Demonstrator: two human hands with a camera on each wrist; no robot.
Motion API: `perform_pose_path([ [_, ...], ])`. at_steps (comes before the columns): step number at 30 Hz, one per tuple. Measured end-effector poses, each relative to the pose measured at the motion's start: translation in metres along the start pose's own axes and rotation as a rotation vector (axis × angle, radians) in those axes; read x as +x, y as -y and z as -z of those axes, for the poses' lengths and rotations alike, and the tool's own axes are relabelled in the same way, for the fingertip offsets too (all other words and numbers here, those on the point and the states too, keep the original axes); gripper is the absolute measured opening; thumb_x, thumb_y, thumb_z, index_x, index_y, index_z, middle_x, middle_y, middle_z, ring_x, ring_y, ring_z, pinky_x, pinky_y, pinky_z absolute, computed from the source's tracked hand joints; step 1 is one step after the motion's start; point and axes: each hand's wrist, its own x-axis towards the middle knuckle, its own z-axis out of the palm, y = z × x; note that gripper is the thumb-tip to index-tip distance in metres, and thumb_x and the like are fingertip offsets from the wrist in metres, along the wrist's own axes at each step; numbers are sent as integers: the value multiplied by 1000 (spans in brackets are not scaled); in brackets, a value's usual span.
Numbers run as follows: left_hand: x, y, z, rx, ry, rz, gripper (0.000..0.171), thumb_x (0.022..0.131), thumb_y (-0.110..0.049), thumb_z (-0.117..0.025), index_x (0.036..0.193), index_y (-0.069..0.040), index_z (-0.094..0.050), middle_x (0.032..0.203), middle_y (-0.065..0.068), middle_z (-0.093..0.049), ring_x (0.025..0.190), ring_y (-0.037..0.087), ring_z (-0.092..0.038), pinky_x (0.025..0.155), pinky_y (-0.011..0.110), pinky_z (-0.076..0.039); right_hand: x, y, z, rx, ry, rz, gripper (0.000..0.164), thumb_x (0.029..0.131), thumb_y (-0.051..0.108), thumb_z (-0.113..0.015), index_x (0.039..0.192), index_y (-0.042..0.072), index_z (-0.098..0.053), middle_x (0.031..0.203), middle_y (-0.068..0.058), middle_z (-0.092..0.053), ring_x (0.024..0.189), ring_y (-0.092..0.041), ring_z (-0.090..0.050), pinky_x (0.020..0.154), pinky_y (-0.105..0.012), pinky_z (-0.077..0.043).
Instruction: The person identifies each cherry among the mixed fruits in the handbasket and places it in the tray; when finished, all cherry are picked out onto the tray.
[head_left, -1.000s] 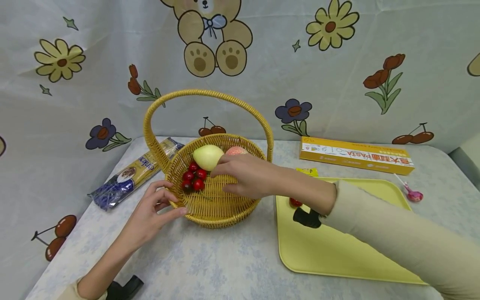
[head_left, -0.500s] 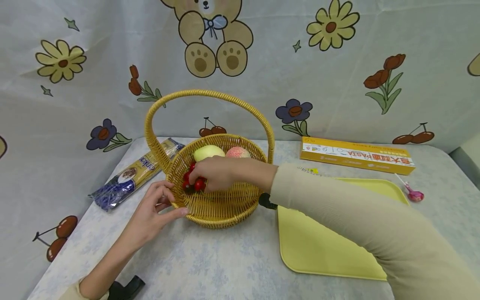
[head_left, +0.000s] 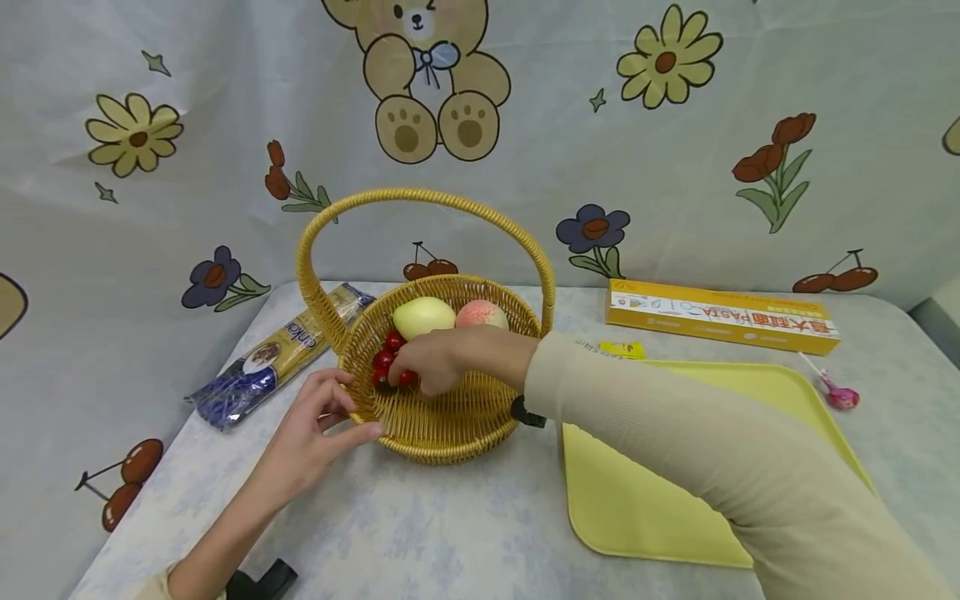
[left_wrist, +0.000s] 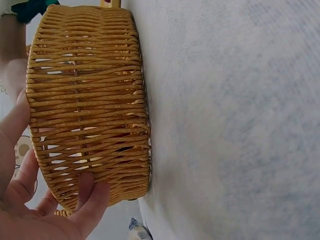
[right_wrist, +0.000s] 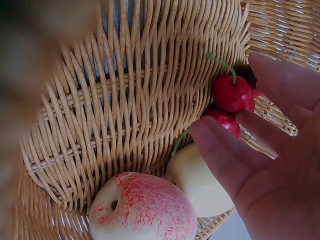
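Note:
A yellow wicker basket (head_left: 450,454) with a tall hoop handle stands on the table. My left hand (head_left: 307,437) grips its left rim, fingertips against the outer weave (left_wrist: 90,120) in the left wrist view. Inside the basket, my right hand (head_left: 438,360) reaches down over several red cherries (head_left: 383,359). Seen from the right wrist, its fairly straight fingers spread around and touch the cherries (right_wrist: 231,93), without a visible pinch. Behind them lie a pale yellow-green fruit (head_left: 423,318) and a pink-speckled peach (head_left: 482,313).
A pasta bag (head_left: 277,354) lies left of the basket. To the right are a yellow tray (head_left: 637,500), partly under the right sleeve, a small yellow packet (head_left: 622,349), a pasta box (head_left: 723,317) and a pink lollipop (head_left: 842,397). A printed cloth hangs behind.
My right hand has moved left and down from above the basket's middle onto the cherries, uncovering the peach. The left hand stays on the rim. The head view has shifted slightly.

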Motion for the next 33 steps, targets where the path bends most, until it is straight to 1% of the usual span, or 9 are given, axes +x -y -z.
perform_pose_path([
  [2, 0, 0, 0, 5, 4, -3, 32, 85, -17, -81, 88, -5, -51, 137, 16, -41, 106, 26, -51, 96, 45, -50, -1, 0, -1, 5, 24, -11, 53, 93, 1, -59, 143, 15, -53, 141, -1, -53, 117, -11, -48, 97, -24, -41],
  [6, -1, 0, 0, 0, 8, -3, 32, 86, -18, -80, 88, -5, -51, 138, 17, -40, 108, 28, -51, 97, 50, -48, -1, 2, -2, 18, 59, -33, 56, 93, -1, -58, 145, 17, -51, 141, -1, -52, 112, -12, -47, 92, -25, -42],
  [10, -1, -1, 0, -12, 12, -2, 31, 86, -17, -79, 88, -4, -50, 138, 17, -39, 110, 30, -50, 98, 53, -48, 0, 3, -4, -10, 85, -35, 54, 93, -2, -56, 145, 15, -51, 143, -1, -51, 120, -12, -48, 99, -24, -41],
  [12, -1, -1, 0, -14, 12, -2, 31, 86, -16, -79, 88, -3, -51, 137, 17, -40, 109, 30, -50, 98, 52, -48, 1, 3, -6, -29, 90, -28, 53, 94, -1, -57, 144, 14, -52, 144, -1, -51, 125, -12, -47, 104, -25, -40],
  [14, -2, -2, 0, -16, 10, -4, 31, 86, -16, -79, 88, -3, -51, 137, 17, -40, 108, 29, -50, 98, 52, -48, 1, 2, -7, -37, 89, -21, 50, 94, 0, -58, 142, 13, -54, 142, -1, -53, 128, -14, -47, 106, -26, -40],
  [20, -2, -3, 0, -14, 7, -11, 31, 86, -15, -79, 88, -3, -51, 136, 16, -41, 105, 27, -50, 97, 50, -49, -3, 2, -1, -2, 32, -10, 49, 92, -4, -56, 139, 11, -57, 139, -1, -56, 129, -14, -47, 107, -26, -39],
  [26, -2, -4, 0, -28, 12, -2, 31, 86, -14, -79, 89, -2, -51, 137, 16, -40, 108, 29, -50, 98, 52, -48, -14, 0, 4, 22, -44, 23, 44, 92, -1, -60, 135, 9, -61, 135, -1, -59, 129, -17, -48, 106, -28, -41],
  [29, -2, -4, 0, -30, 11, -2, 31, 86, -14, -79, 89, -3, -51, 137, 16, -40, 108, 29, -50, 98, 52, -48, -21, -2, 3, 30, -98, 54, 40, 92, 1, -62, 131, 9, -64, 131, -1, -62, 124, -15, -52, 102, -27, -43],
  [33, -2, -4, 0, -26, 6, -2, 31, 86, -14, -79, 89, -3, -51, 137, 16, -40, 108, 29, -50, 98, 52, -48, -35, -5, -2, 49, -181, 106, 34, 92, 5, -65, 126, 10, -67, 124, -1, -63, 111, -14, -54, 95, -27, -45],
])
